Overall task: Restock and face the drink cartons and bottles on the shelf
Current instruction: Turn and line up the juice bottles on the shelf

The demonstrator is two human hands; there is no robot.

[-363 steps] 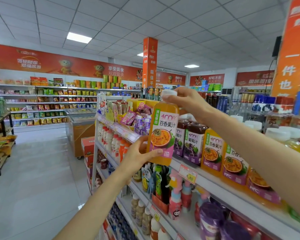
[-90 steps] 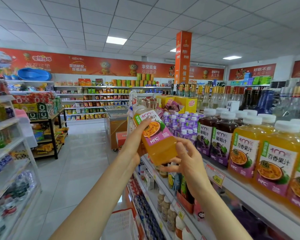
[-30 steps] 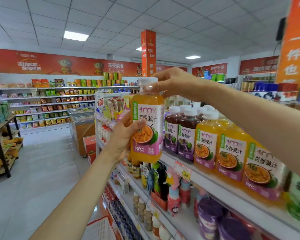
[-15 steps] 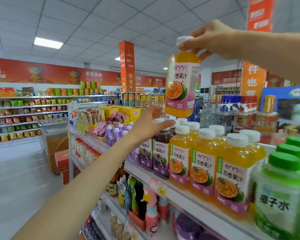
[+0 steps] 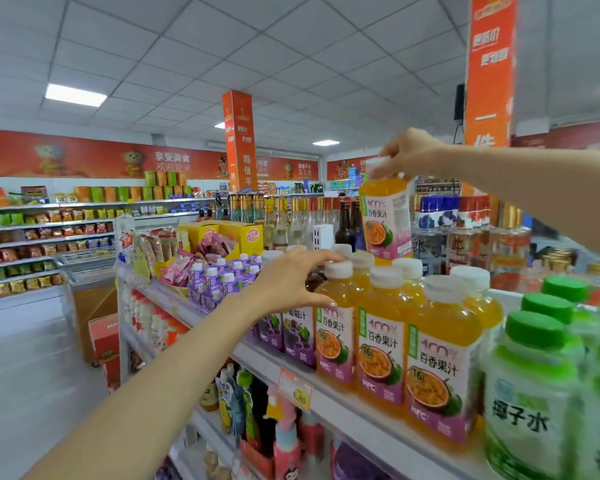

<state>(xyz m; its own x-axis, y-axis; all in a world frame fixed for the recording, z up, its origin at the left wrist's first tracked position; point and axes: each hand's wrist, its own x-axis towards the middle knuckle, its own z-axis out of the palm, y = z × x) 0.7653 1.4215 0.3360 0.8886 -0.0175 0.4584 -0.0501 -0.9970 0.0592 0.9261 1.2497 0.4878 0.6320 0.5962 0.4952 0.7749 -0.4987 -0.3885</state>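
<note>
My right hand (image 5: pixel 409 155) grips the white cap of an orange passion-fruit juice bottle (image 5: pixel 387 220), holding it upright above the back of the top shelf (image 5: pixel 357 407). Below stands a row of the same orange bottles (image 5: pixel 381 341), with dark grape juice bottles (image 5: pixel 297 336) to their left. My left hand (image 5: pixel 291 282) reaches among these, its fingers spread over the white cap of the leftmost orange bottle (image 5: pixel 335 327) and its thumb against that bottle's shoulder.
Green-capped coconut water bottles (image 5: pixel 534 403) crowd the shelf's right end. Small purple drink cartons (image 5: pixel 219 280) and yellow boxes (image 5: pixel 222 233) sit farther left. Glass bottles (image 5: pixel 465 233) line the far side. Lower shelves hold more drinks; the aisle floor (image 5: pixel 32 375) lies left.
The bottle in my right hand has come down and moved back over the rear of the row. My left hand has settled onto the leftmost orange bottle.
</note>
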